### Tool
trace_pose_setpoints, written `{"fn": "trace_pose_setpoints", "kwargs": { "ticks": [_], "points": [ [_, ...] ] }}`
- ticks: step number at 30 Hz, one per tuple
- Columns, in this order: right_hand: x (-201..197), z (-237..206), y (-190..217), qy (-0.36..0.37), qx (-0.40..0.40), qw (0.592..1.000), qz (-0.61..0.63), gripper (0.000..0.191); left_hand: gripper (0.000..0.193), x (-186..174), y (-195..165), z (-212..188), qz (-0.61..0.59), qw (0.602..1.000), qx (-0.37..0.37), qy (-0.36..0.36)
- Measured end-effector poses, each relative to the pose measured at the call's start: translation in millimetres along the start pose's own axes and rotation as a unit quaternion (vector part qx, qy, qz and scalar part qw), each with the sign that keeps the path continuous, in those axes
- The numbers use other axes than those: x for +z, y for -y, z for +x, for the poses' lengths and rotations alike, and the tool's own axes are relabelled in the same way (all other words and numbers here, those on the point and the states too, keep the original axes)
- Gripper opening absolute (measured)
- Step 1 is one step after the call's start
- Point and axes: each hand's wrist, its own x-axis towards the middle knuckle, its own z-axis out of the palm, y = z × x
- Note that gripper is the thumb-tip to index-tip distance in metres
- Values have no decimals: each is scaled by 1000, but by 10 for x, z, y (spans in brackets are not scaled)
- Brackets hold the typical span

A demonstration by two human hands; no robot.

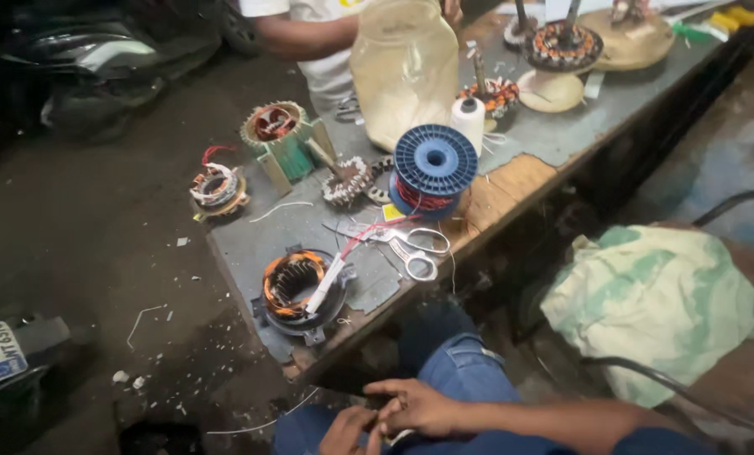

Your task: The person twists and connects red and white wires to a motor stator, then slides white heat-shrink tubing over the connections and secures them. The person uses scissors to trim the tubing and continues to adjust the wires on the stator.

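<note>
Head view showed the left hand point(347, 431) and right hand point(419, 407) touching over blue-jeaned knees, fingers curled; whether they held anything was unclear, below the grey workbench's point(250, 240) near edge.

1. Both hands sit low in the view, over the person's blue-jeaned lap. The right hand point(419, 406) lies across the left hand point(349, 430), fingers touching; whether they pinch anything is too small to tell.
2. On the near end of the tabletop point(259, 236) rests a copper-wound stator point(297, 286) with a white sleeved lead across it.
3. Just beyond lie scissors point(410, 246), beside a blue wire spool point(433, 167).
4. A white thread cone point(468, 120) stands behind the spool, next to a large translucent jar point(404, 67).
5. Further stators sit at the left edge and far end.
6. Another person's arm point(305, 35) shows at the top.
7. A pale green cloth point(655, 303) lies at right.
</note>
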Motion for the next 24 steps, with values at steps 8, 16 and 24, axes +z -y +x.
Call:
{"fn": "trace_pose_setpoints", "kwargs": {
  "ticks": [8,16,24],
  "points": [
    [13,-64,144,-38,63,995,72,72,23,-122,28,-115,59,996,52,35],
    [52,-56,140,-83,113,966,218,73,27,-187,54,-104,241,947,199,82],
    [9,-36,67,-94,106,970,198,69,18,-141,54,-182,204,972,112,37]
  ]
}}
